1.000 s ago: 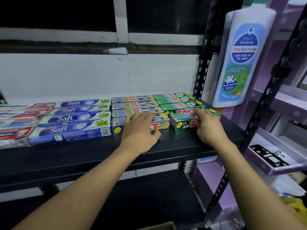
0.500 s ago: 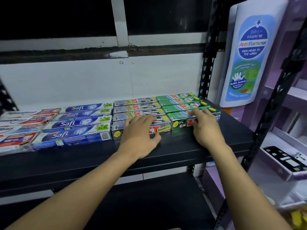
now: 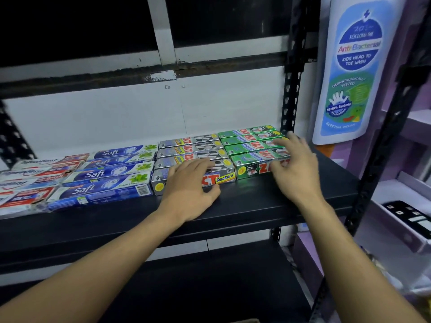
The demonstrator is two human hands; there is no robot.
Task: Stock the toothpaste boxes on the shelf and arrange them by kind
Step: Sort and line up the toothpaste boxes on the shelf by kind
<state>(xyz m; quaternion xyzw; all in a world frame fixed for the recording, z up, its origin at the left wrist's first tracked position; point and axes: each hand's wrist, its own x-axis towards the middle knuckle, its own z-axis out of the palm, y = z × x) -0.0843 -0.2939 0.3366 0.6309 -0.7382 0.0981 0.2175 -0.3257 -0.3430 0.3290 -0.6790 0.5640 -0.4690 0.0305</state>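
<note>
On the black shelf [image 3: 256, 206] the toothpaste boxes lie in four side-by-side groups. From left: red-and-white boxes [image 3: 30, 180], blue Safi boxes [image 3: 105, 176], silver Zact Smokers boxes [image 3: 193, 150] and green Zact boxes [image 3: 251, 141]. My left hand [image 3: 191, 185] rests flat over the front silver box, fingers fairly straight and thumb on its front face. My right hand [image 3: 293, 169] lies with spread fingers on the front green box [image 3: 249, 169], which sits square in its row.
A black slotted upright [image 3: 291, 94] stands behind the green boxes. A large blue-and-white wash-bottle sign [image 3: 349, 73] hangs to the right. Purple shelving [image 3: 401, 220] with a black item is at the far right. A lower black shelf [image 3: 210, 287] is beneath.
The front green box, angled a second ago, now lies straight against its row. My right hand slid up over it with fingers spread. My left hand stayed on the silver box.
</note>
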